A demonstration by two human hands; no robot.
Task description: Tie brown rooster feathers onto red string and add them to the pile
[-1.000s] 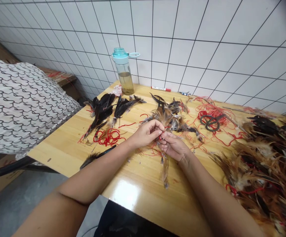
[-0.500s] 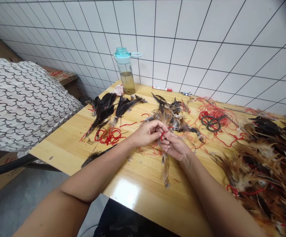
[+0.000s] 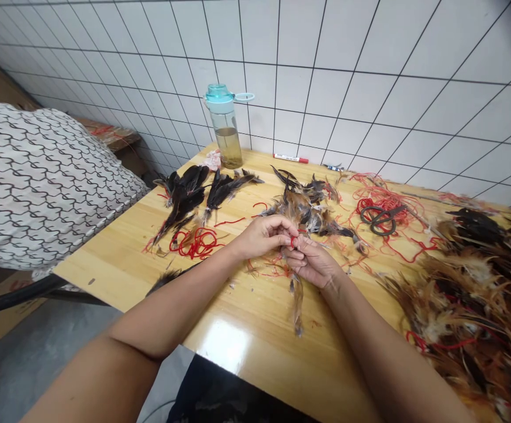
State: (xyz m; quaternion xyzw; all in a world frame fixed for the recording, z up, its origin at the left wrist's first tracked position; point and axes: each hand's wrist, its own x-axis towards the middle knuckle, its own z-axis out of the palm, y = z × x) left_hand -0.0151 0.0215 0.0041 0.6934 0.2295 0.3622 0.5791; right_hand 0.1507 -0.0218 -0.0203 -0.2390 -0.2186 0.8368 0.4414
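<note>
Both hands meet over the middle of the wooden table (image 3: 277, 335). A short red cord (image 3: 294, 239) is pinched between the fingertips of my left hand (image 3: 268, 236) and my right hand (image 3: 312, 259). The cord makes a small bend where the fingertips come together; whether it is knotted I cannot tell. Below my right hand hangs or lies a thin brown-grey feather (image 3: 298, 305); its upper end is hidden by the fingers. Just behind the hands lies a loose heap of brown and black feathers (image 3: 302, 205).
Dark feather bundles (image 3: 185, 191) and red cord pieces (image 3: 194, 242) lie to the left. Black-handled scissors (image 3: 377, 220) rest on tangled red string at the right. A large feather pile (image 3: 471, 294) covers the right side. A water bottle (image 3: 228, 135) and a red-capped marker (image 3: 291, 158) stand near the wall.
My fingertips have shifted slightly, and the red cord between them now shows a smaller, tighter bend. Everything else stays where it was.
</note>
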